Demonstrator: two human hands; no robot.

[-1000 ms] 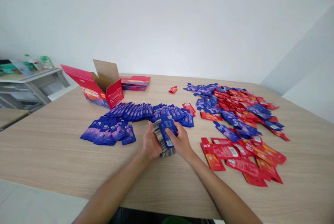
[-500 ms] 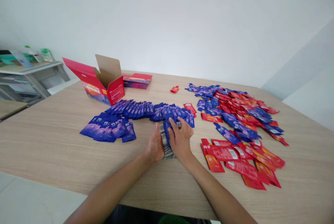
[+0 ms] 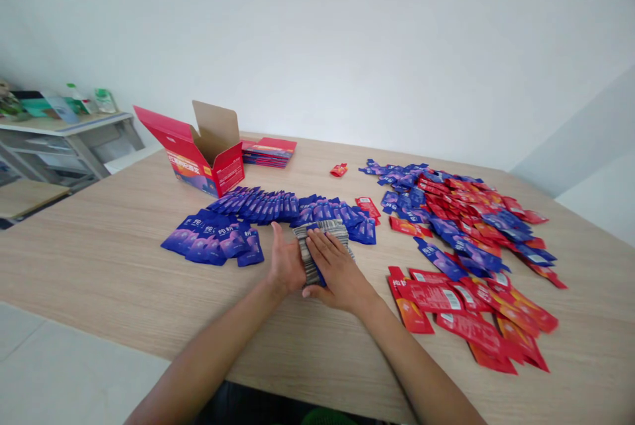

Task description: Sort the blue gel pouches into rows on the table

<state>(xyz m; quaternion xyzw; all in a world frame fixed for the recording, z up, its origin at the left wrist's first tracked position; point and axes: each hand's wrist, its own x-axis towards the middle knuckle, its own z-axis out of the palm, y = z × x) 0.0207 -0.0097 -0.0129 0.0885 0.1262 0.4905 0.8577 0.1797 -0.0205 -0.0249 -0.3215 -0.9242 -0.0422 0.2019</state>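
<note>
A block with a grey-striped surface (image 3: 327, 227) sits on the table before me; it looks like the edges of many packed sachets, but I cannot tell for sure. My left hand (image 3: 288, 265) stands open against its left side, thumb pointing up. Flat across the top lies my right hand (image 3: 337, 273), its fingers stretched out together. Under that palm a bit of blue shows, mostly hidden. Just beyond the block runs a row of overlapping blue sachets (image 3: 272, 205). To the left, a fan of blue sachets (image 3: 208, 238) lies face up.
An open red carton (image 3: 191, 160) stands at the back left, beside a stack of flat red cartons (image 3: 270, 151). A mixed heap of red and blue sachets (image 3: 461, 207) covers the right, with red sachets (image 3: 471, 312) nearer me. A side desk (image 3: 69, 124) holds bottles.
My right hand has gone from fingers bent on a blue sachet to lying flat over the block. The block has turned and shifted slightly. The view has swung a little left.
</note>
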